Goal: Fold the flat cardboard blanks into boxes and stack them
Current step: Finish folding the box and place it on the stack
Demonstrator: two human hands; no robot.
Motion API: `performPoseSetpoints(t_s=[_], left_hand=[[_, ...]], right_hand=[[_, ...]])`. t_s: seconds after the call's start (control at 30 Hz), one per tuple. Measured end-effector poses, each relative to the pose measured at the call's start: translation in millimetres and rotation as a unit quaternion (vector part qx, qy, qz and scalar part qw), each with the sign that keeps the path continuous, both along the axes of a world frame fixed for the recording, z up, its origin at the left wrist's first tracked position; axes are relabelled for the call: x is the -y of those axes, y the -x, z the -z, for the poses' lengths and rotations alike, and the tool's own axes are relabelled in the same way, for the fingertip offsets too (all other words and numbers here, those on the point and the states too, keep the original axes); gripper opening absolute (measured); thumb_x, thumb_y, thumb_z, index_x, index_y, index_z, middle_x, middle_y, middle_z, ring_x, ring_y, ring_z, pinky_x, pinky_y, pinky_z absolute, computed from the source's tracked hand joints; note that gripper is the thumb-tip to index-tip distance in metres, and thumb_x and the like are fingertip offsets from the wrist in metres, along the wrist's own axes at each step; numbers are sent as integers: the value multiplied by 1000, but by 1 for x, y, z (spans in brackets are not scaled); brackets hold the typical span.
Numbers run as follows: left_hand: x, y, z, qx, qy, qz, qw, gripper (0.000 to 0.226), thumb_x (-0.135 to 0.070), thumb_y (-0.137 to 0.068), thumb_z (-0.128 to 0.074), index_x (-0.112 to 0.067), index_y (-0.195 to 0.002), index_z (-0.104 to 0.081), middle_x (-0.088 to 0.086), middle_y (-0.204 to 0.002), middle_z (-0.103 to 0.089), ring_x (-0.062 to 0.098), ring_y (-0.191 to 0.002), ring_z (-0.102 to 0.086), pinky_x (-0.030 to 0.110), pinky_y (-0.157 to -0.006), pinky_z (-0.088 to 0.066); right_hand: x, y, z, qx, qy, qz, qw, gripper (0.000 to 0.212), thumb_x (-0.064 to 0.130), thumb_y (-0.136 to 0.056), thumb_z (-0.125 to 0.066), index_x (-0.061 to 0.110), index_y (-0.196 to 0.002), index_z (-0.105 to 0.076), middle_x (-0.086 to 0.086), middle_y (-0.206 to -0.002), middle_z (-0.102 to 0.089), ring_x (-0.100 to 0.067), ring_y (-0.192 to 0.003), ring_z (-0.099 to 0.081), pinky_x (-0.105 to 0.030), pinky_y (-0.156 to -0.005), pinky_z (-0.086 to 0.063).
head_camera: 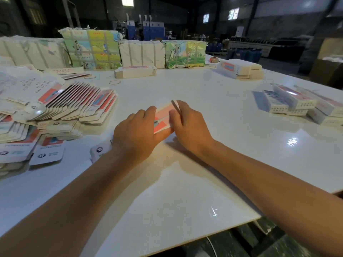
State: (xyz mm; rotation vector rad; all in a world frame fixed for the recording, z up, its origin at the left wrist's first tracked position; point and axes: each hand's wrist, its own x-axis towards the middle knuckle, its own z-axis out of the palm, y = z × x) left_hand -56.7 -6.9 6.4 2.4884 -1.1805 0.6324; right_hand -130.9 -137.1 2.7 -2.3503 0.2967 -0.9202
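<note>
— Lighting?
— Dim hall; daylight enters through small windows (pixel 233 13) at the far wall and a bright panel (pixel 127 1) overhead. The white table (pixel 204 86) carries two glare spots at the near right.
— Shadows?
— Soft, under both forearms.
— Picture quality?
— Wide-angle bending at the edges; the background is dark, grainy and soft.

Blanks (pixel 61 104) left, boxes (pixel 297 102) right
</note>
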Motion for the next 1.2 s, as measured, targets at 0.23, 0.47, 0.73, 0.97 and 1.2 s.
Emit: performPoseSetpoints(t_s=[0.23, 0.47, 0.73, 0.97, 1.2], left_hand=[[-4, -4, 0, 42, -32, -25, 998, 85, -70, -72, -22, -15, -134, -38, 8, -114, -56, 25, -100, -55, 32, -73, -43], [-7, -1, -3, 32, -1, 1, 999, 92, -71, -72, -18, -6, -128, -51, 15, -99, -61, 33, -86, -57, 39, -64, -44], [-12, 4, -5, 37, -27, 21, 999, 78, -63, -79, -37, -1, -122, -56, 18, -92, -63, 36, -77, -60, 38, -60, -47], [-14, 5, -5, 68, -62, 18, 996, 79, -63, -81, -31, 1, -121, -56, 19, -91, -64, 34, -75, -61, 35, -61, -49], [-12, 5, -5, 83, -47, 3, 995, 72, -58, -82, -53, 0, -125, -54, 18, -92, -62, 34, -78, -60, 37, -61, -47]], right_hand=[[-4, -2, -7, 35, -294, -73, 952, 39, 23, -102, -35, 5, -91, -68, -14, -88, -70, -29, -85, -67, -44, -80, -57], [4, -1, -8, 80, -371, -120, 918, 38, 6, -98, -34, 14, -83, -68, -10, -82, -71, -27, -81, -69, -41, -76, -59], [6, 0, -6, 78, -332, -131, 931, 43, 4, -99, -32, 27, -90, -67, -7, -92, -70, -30, -91, -67, -44, -79, -58], [3, 4, -4, 72, -229, -78, 967, 40, 1, -94, -32, 18, -93, -68, -12, -92, -71, -31, -89, -67, -44, -76, -59], [-1, 7, -8, 90, -181, -55, 978, 31, 1, -92, -34, 1, -91, -65, -17, -85, -67, -33, -81, -64, -50, -77, -55]])
